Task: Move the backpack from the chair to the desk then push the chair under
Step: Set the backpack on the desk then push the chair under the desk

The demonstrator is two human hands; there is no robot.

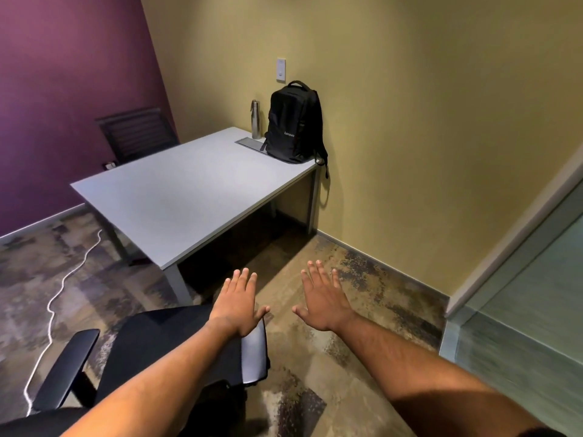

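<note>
A black backpack (293, 124) stands upright on the far right corner of the grey desk (176, 200), leaning against the yellow wall, with one strap hanging over the desk's edge. A black office chair (164, 345) sits in the foreground, in front of the desk's near corner and outside it, its seat bare. My left hand (238, 302) is spread flat above the chair's right side, fingers apart, holding nothing. My right hand (323, 298) hovers open over the carpet to the right of the chair.
A steel bottle (255, 119) stands beside the backpack, next to a cable hatch (250, 143) in the desk. A second dark chair (135, 134) is behind the desk by the purple wall. A white cable (63, 288) trails over the carpet at left. A glass partition (533, 298) stands at right.
</note>
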